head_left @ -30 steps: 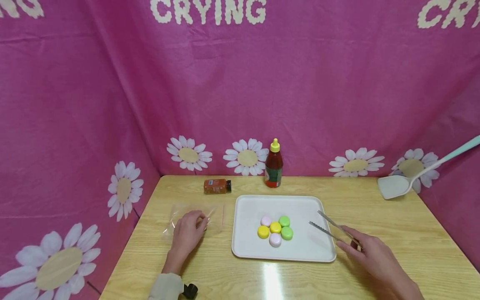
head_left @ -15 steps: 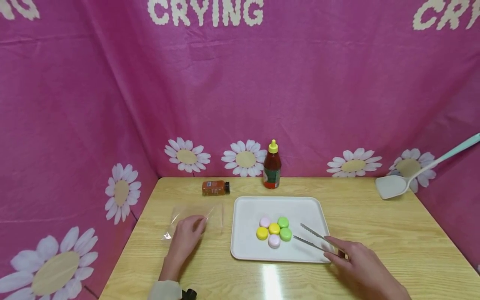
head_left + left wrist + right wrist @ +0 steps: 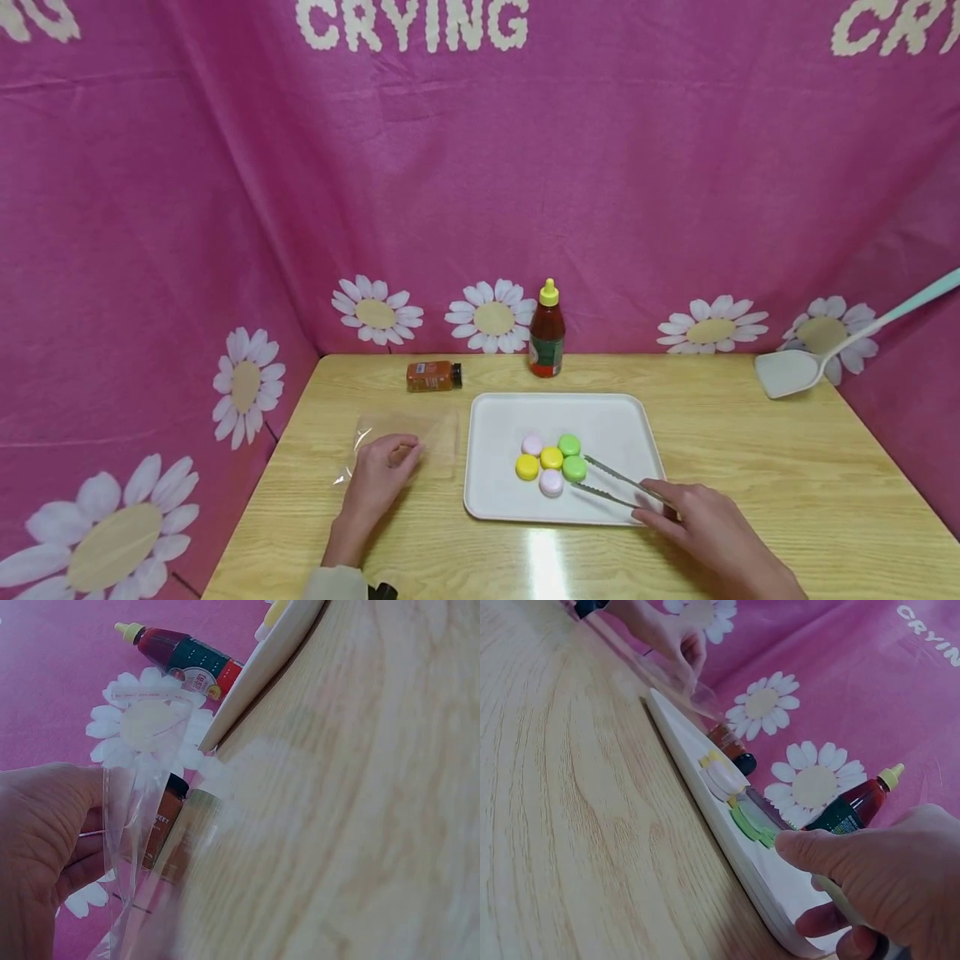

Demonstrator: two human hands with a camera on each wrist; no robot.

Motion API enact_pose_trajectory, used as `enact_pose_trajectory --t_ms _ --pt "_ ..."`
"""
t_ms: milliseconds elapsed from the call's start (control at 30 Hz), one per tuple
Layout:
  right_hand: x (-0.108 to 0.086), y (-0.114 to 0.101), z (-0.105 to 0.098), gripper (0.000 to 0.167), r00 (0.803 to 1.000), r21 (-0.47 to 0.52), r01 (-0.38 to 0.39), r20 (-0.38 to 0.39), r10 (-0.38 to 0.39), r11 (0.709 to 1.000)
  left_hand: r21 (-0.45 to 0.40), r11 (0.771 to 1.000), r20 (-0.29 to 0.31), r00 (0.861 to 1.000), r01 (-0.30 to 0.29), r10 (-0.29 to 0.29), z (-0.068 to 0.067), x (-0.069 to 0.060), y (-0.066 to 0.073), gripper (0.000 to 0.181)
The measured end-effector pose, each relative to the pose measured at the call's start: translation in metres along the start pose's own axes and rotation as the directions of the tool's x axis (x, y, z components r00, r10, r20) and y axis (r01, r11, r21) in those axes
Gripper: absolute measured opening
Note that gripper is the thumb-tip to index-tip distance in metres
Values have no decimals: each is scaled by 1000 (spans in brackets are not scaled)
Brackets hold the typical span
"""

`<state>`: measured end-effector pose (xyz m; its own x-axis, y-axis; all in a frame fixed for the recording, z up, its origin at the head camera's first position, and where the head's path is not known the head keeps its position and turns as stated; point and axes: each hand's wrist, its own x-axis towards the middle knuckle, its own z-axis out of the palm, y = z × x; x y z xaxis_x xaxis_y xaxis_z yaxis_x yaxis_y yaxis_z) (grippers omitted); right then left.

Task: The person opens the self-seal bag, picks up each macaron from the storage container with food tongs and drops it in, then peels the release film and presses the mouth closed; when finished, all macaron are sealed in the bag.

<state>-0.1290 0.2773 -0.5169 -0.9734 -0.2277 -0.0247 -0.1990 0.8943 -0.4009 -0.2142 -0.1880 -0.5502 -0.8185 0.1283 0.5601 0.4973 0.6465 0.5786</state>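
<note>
Head | left hand (image 3: 378, 475) pinches clear bag (image 3: 438, 437) | right hand (image 3: 701, 525) grips tongs (image 3: 621, 477) | backdrop (image 3: 600, 167) reads "CRYING"

One tray (image 3: 495, 425) is carrying six macarons (image 3: 551, 457): two yellow, two green, two pink. Near the far edge of one table (image 3: 750, 433), one standing bottle (image 3: 547, 337) and one lying bottle (image 3: 430, 377) are making two. One spatula (image 3: 787, 374) is occupying the far right corner. One pair of tongs (image 3: 603, 495) and one plastic bag (image 3: 438, 446) are showing.

A pale wood-grained tabletop (image 3: 750, 417) is enclosed at the back and sides by magenta cloth (image 3: 600, 175), which is printed with white daisies (image 3: 712, 332) and cream lettering (image 3: 432, 23); a bright light streak (image 3: 545, 562) is reflected in the tabletop.
</note>
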Motion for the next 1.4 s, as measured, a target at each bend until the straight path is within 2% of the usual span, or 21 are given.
enact_pose_trajectory --t_ms 100,233,433,700,1000,1100,1233,1400 --pt "2 -1 1 41 1000 -12 -2 -28 2 1000 -11 999 -23 999 -37 37 1 -1 -1 12" --pt "3 0 3 45 998 -29 -1 -61 -1 1000 -28 998 -26 998 -54 53 2 -2 -1 12" --pt "6 -1 7 40 1000 -27 1 -23 -2 1000 -54 996 -16 997 -76 75 3 -1 -1 12" --pt "6 1 8 39 997 -49 61 -50 -63 997 -52 996 -8 997 -73 73 3 -2 2 11" --pt "4 4 8 39 993 -60 85 -80 -90 995 -48 996 -7 997 -76 76 3 -2 3 11" --pt "3 4 7 41 995 -54 72 -62 -76 996 -45 997 -8 998 -67 67 4 -2 2 12" --pt "1 4 6 44 1000 -41 25 3 -25 999 -40 998 -3 999 -51 51 4 -3 2 12" --pt "1 7 4 45 1000 -31 13 -2 -13 999 -38 998 -1 999 -40 40 6 -3 2 12"
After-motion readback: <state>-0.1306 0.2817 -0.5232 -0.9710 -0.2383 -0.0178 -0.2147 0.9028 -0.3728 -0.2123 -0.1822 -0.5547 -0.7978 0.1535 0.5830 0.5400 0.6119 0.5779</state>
